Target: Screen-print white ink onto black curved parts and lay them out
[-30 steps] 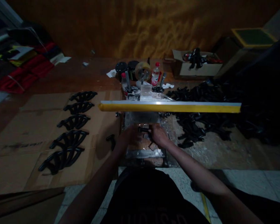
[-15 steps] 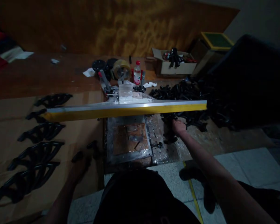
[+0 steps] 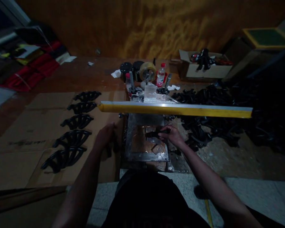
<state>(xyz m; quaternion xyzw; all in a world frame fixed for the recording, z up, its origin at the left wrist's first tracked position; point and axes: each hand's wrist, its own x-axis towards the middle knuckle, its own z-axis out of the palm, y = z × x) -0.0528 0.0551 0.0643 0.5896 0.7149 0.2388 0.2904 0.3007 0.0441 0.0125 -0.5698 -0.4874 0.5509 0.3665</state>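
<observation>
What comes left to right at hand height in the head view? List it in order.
Row of black pieces → left grip → black piece → right grip → heap of black parts.

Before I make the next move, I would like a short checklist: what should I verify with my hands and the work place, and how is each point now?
1. Right hand has a grip on the black part: ok, fingers hold it.
2. Black part lies flat on the plate: cannot tell, too dark to see contact.
3. Left hand away from the plate: ok, it is over the cardboard beside it.
4. Left hand free: cannot tell, dark pieces are close to it.
5. Right hand away from the plate: not ok, it is over the plate's right side.
</observation>
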